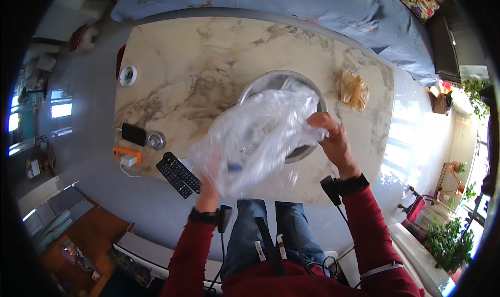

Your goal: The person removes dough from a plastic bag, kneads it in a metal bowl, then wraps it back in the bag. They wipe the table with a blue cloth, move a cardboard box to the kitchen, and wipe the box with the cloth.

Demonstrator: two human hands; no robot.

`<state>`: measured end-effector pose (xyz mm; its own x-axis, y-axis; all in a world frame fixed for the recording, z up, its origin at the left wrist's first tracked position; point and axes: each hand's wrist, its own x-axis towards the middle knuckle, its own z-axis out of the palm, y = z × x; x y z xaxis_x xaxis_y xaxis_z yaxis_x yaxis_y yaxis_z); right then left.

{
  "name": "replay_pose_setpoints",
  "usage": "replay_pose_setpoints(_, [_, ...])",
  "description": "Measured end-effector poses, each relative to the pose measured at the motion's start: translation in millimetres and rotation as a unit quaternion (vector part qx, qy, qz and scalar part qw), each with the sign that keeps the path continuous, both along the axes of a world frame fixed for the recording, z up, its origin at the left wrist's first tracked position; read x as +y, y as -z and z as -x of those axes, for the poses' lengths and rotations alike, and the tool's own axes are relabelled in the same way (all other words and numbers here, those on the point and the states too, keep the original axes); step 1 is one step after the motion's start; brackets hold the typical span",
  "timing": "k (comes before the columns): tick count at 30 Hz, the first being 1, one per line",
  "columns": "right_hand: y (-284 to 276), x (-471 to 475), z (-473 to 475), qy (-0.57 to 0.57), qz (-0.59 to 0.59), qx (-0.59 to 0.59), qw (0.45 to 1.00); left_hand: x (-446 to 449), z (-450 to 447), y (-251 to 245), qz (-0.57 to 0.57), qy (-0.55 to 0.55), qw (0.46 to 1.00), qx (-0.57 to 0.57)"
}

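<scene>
A crumpled clear plastic bag (258,141), blurred in places, spreads over a round metal basin (318,98) on the marble-patterned table (183,51). My right hand (332,135) grips the bag's right edge between thumb and fingers, beside the basin's rim. At the bag's lower left, my left hand (213,176) is largely behind the plastic; its fingers are too veiled to make out. A small blue patch shows through the bag near that hand. The bag hides much of the basin's inside.
A crumpled brown paper or plastic wrapping (354,91) lies at the right. Two remote controls (178,175), a black phone (133,134), a round metal tin (156,141), an orange power strip (127,155) with a white charger and a small white bowl (128,76) are at the left.
</scene>
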<state>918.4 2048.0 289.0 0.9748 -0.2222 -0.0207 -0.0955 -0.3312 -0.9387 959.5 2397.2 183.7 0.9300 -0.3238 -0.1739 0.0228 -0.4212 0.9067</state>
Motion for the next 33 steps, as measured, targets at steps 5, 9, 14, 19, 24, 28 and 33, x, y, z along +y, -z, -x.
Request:
replay_pose_setpoints(5, [-15, -7, 39, -0.016, 0.059, 0.001, 0.998, -37, -52, -133, 0.144, -0.104, 0.975, -0.135])
replay_pose_setpoints(9, [7, -2, 44, -0.019, -0.006, -0.031, 0.999, -105, -42, -157, 0.03, 0.372, 0.896, -0.242])
replay_pose_setpoints(14, [20, -20, 54, -0.02, -0.021, -0.039, 0.999, -114, -59, -35, -0.101, 0.243, 0.951, -0.16])
replay_pose_setpoints(19, [30, -78, 116, -0.062, 0.304, 0.096, 0.946, -125, -77, -37, -0.215, 0.193, 0.919, -0.267])
replay_pose_setpoints(24, [-28, -43, 107, -0.019, 0.384, 0.141, 0.912, -159, -53, -79, -0.277, 0.187, 0.842, -0.424])
replay_pose_setpoints(28, [-47, 11, 66, -0.003, 0.066, 0.025, 0.997, -165, -10, -97, -0.022, 0.336, 0.875, -0.347])
replay_pose_setpoints(33, [104, 25, 46, 0.083, 0.183, 0.244, 0.949, -172, -20, 3, -0.328, 0.376, 0.86, -0.105])
